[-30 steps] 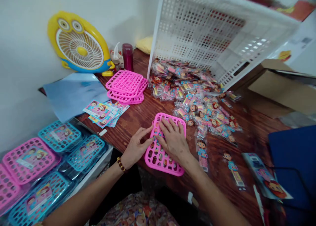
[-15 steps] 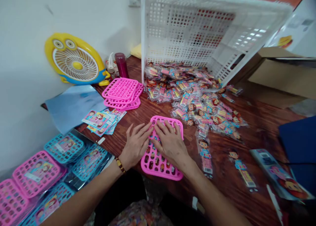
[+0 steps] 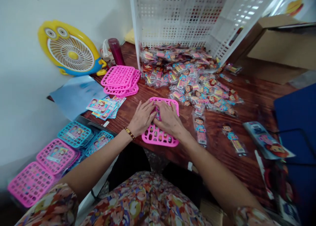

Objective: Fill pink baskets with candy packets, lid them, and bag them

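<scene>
The pink perforated lid (image 3: 160, 139) lies flat at the centre, on the wooden table (image 3: 213, 133) with its near rim close to the table's edge at 6 o'clock; small coloured contents show through its holes. The left hand (image 3: 142, 119) covers its 9 to 10 o'clock side, fingers close together and bent over the rim. The right hand (image 3: 169, 119) lies palm down from 3 o'clock inward, fingers curled onto the lattice. Both touch the lid, but the fingertips are hidden, so I cannot tell whether either hand pinches anything or merely presses.

Uneven pressing could, I judge, leave one corner raised; a hard push toward 6 o'clock could tip the piece off the edge.

Just past 3 o'clock lies a wrapped doll-print packet (image 3: 200, 130), near enough to be knocked by a sliding right forearm. At 1 to 2 o'clock the packet pile (image 3: 204, 91) spills from the white crate (image 3: 134, 28); a bump could bring loose packets down toward the lid.

Printed cards (image 3: 106, 107) fan out past 9 o'clock, where a sweeping left elbow might scatter them. The stack of pink lids (image 3: 120, 76), at 10 to 11 o'clock, sits unevenly and could slip if nudged.
</scene>
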`<state>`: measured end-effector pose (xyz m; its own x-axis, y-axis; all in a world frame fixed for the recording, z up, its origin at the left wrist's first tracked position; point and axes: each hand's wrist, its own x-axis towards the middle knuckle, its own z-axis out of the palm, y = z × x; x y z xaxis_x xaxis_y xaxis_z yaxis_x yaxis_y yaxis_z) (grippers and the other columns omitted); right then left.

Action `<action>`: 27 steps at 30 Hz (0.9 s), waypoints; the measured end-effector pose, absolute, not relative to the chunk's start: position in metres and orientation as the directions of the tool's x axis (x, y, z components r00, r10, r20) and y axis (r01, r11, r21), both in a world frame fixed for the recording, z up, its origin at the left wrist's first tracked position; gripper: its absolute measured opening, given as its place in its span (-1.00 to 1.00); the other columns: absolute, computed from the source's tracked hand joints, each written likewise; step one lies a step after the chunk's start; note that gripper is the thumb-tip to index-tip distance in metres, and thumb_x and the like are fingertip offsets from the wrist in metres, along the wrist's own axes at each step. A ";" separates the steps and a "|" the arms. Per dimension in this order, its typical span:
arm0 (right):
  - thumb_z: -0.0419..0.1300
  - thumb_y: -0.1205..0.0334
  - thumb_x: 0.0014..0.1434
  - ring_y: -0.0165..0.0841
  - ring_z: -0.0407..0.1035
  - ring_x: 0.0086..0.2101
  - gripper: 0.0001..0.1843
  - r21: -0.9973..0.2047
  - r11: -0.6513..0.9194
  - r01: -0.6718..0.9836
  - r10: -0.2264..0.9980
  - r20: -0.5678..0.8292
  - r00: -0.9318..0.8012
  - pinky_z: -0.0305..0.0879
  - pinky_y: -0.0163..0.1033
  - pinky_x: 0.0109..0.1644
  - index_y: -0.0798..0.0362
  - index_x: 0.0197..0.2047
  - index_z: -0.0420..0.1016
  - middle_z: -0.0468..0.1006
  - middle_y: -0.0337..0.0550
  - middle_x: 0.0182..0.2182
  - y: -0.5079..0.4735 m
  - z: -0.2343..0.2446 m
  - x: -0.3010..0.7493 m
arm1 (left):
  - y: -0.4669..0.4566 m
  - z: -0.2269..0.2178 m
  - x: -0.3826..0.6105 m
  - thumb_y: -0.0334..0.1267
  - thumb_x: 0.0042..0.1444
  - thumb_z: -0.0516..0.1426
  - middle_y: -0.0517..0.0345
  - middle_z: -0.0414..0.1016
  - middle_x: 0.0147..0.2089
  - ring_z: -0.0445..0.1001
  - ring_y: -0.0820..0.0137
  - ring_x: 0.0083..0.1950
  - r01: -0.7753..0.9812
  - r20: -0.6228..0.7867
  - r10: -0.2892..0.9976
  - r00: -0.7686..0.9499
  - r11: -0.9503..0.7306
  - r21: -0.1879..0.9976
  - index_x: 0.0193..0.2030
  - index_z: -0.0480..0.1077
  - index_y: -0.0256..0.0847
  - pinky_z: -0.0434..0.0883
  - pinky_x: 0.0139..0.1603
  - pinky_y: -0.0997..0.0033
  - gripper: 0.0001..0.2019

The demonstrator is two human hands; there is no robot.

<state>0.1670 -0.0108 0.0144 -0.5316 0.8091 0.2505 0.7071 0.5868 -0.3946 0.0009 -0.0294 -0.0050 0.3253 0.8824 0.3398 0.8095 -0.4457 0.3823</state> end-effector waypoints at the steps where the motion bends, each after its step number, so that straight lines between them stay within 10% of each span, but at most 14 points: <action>1: 0.06 0.18 0.23 -0.16 0.10 0.28 -0.39 -0.419 0.596 0.685 0.802 0.274 -0.530 -0.20 0.12 0.40 0.20 0.31 0.17 0.28 0.08 0.27 -0.012 0.016 0.169 | -0.030 -0.006 0.000 -0.17 0.37 -0.15 -0.11 0.28 0.33 0.08 0.17 0.43 0.825 0.326 0.874 0.361 -0.463 0.326 0.25 0.23 -0.32 -0.09 0.46 -0.11 -0.57; 7: 0.03 0.04 0.33 -0.05 -0.10 0.35 -0.48 -0.251 0.651 0.716 0.757 0.294 -0.584 -0.30 0.29 0.38 0.07 0.28 0.28 0.23 0.00 0.31 -0.059 0.019 0.193 | -0.032 0.003 -0.002 -0.16 0.37 -0.15 -0.18 0.30 0.30 0.14 0.12 0.40 0.875 0.311 0.853 0.420 -0.472 0.113 0.22 0.27 -0.37 0.01 0.44 -0.09 -0.56; 21: 0.11 -0.15 0.26 -0.07 -0.23 0.38 -0.29 -0.310 0.736 0.602 0.664 0.158 -0.731 -0.13 0.23 0.37 -0.08 0.39 0.13 0.04 -0.13 0.40 -0.035 -0.004 0.241 | -0.033 0.002 0.021 -0.14 0.35 -0.09 -0.22 0.28 0.30 0.13 0.09 0.39 0.938 0.327 0.908 0.263 -0.320 0.133 0.22 0.26 -0.39 0.07 0.40 -0.09 -0.56; 27: 0.00 0.07 0.38 -0.12 -0.11 0.37 -0.62 -0.195 0.778 0.597 0.606 -0.012 -0.795 -0.27 0.32 0.36 -0.24 0.22 0.38 0.25 -0.28 0.31 0.007 0.031 0.271 | -0.073 0.025 0.043 0.11 0.25 0.00 -0.28 0.35 0.19 0.34 -0.01 0.13 0.970 0.306 0.923 0.234 -0.245 -0.003 0.23 0.30 -0.32 0.20 0.24 -0.14 -0.41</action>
<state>0.2711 0.0066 0.0309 -0.7950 0.6065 -0.0121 0.5968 0.7784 -0.1949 0.0425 -0.0734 0.0247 0.2340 0.9230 0.3056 0.9695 -0.2449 -0.0027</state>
